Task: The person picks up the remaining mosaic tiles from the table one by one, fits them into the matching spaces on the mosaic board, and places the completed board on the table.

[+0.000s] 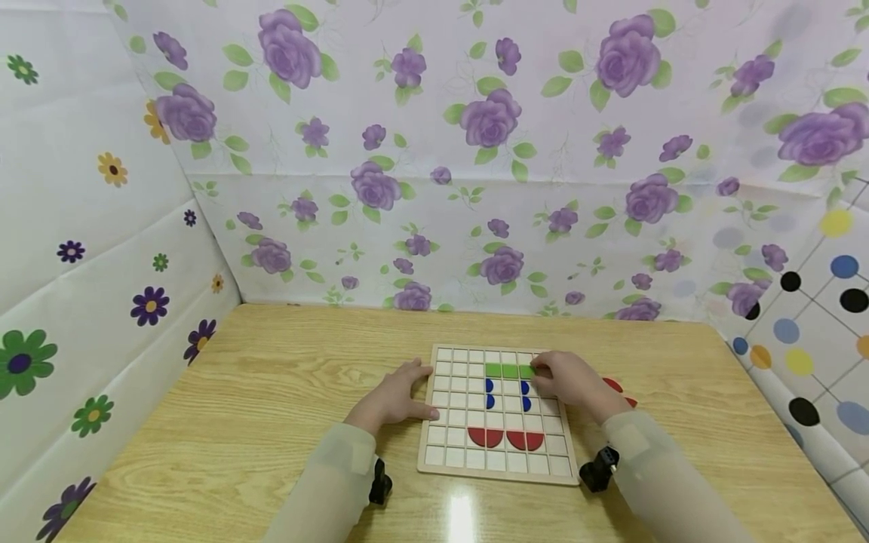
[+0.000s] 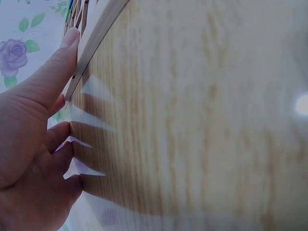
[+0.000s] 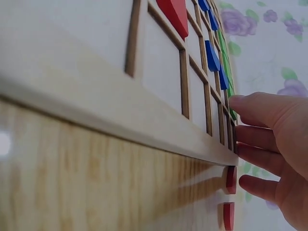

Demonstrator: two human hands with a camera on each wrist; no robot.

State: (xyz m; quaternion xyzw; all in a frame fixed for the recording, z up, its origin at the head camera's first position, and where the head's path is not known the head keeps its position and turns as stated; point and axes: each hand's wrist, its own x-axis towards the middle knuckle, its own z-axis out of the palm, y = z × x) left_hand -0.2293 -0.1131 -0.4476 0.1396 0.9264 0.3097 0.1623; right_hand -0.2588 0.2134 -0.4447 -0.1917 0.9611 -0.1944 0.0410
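So the right end of a row of three green squares (image 1: 509,371) is where the person's right hand (image 1: 570,383) is. It's near the far right corner of a wooden grid board (image 1: 498,476), thumb tip right at the strip, other fingers spaced apart; no telling if it's actually pinching a square, since the index is mostly hidden in the wrist view. Below the green, four curved blue pieces (image 1: 489,386) make two stacked pairs, and closer to the near edge, red quarter-circles (image 1: 477,437) form two half-discs, flat side up.

The left hand (image 1: 397,400) is spread wide, thumb touching the board's left rim, not clamped on anything. Board's lying flat on the wood-grain tabletop (image 1: 237,422), a bit right of center and close to the back edge. Two loose red pieces (image 1: 612,385) sit toward the tabletop's right edge, partly behind the right forearm. Pale sleeves (image 1: 326,483), a black wrist camera (image 1: 599,469) on each arm, and a purple rose cloth (image 1: 491,118) behind the back edge.
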